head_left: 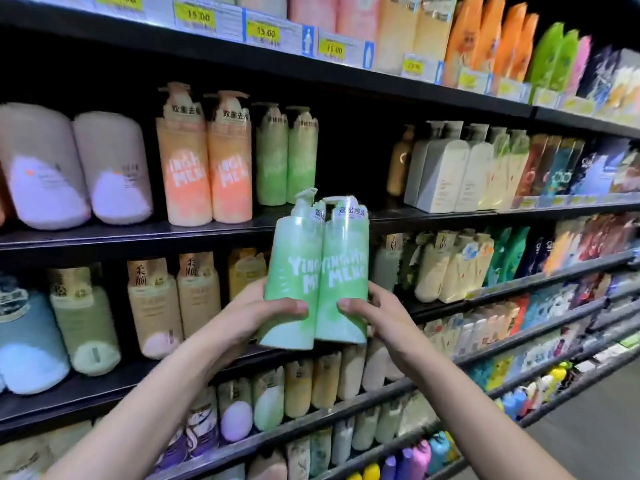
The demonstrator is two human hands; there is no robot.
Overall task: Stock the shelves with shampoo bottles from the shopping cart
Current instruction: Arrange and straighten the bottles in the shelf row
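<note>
I hold two green pump shampoo bottles side by side in front of the shelves. My left hand [256, 318] grips the left green bottle [292, 271] near its base. My right hand [372, 315] grips the right green bottle [344, 271] the same way. Both bottles stand upright and touch each other. Two matching green bottles [287, 157] stand on the second shelf [138, 237] just above, with a dark gap to their right. The shopping cart is out of view.
Orange bottles [204, 168] and pale pink bottles [76, 168] fill the second shelf's left part. White boxed bottles [443, 168] stand right of the gap. Shelves above and below are packed with bottles. Grey floor [588, 427] shows at lower right.
</note>
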